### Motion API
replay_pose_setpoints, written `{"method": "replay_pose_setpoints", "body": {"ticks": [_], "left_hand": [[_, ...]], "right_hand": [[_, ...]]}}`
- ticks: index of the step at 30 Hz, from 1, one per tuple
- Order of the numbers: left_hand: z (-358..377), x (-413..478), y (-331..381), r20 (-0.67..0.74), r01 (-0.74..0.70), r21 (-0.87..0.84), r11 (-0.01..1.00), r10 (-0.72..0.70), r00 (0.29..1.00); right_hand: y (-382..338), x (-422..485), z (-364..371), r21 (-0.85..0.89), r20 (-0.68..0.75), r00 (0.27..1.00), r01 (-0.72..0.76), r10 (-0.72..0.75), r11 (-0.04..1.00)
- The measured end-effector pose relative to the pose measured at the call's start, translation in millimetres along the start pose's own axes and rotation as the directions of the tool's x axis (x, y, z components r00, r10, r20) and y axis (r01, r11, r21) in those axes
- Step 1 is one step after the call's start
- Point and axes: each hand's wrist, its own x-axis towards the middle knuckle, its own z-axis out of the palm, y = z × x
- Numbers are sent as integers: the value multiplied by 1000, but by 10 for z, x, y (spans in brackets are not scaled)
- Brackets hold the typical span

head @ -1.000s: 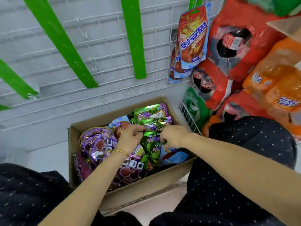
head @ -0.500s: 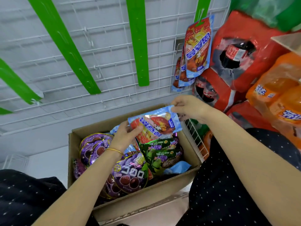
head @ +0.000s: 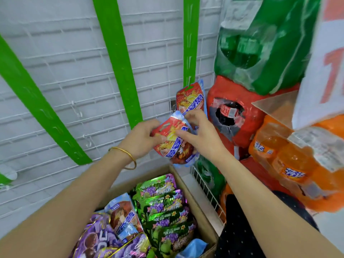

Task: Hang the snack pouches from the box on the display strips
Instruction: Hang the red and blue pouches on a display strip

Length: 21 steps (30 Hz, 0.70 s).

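**Pouch lifted toward strip, not yet hooked**

Up and left of the box (head: 194, 202), two bare green strips, left strip (head: 37, 101) and middle strip (head: 119, 62), hang on the wire grid (head: 74, 75).

Straight above the box, the left hand (head: 143, 138) pinches the left edge of a red-and-blue snack pouch (head: 173, 146). The right hand (head: 201, 135) grips the pouch's upper right side, fingers curled over it. The pouch is tilted and held in the air above the box's far right corner.

Just above that, the right strip (head: 189, 43) carries one matching hung pouch (head: 189, 101). The right hand overlaps its lower edge; contact cannot be told.

Inside the box lie purple pouches (head: 96, 237) and green grape pouches (head: 165, 207). Right of the box stand wrapped soda packs (head: 290, 164).

Risks:
- The hang hole (head: 166, 125) is small and the pouch is tilted, so it may miss the strip's tab and drop back into the box or beside it.
- The right knuckles could knock the hung pouch loose.
- The strip looks flexible, so pushing on it may swing it away.
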Motion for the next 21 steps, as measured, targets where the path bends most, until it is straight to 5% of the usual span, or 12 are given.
{"method": "replay_pose_setpoints", "body": {"ticks": [5,11,15,21], "left_hand": [[-99,601,474,56,-61,51,997,59,997],[-164,1238,847,-402,-21,-72,997,-9,915],[-131,1424,969,-429,-63,-147,987,-6,903],[-123,1480,1084,-438,-31,-21,999,19,899]], "right_hand": [[-96,203,-208,183,-268,963,73,-22,980],[-156,479,-419,47,-387,913,159,-129,986],[-172,647,-497,27,-424,897,153,-127,988],[-236,900,-522,45,-459,881,149,-112,988]]}}
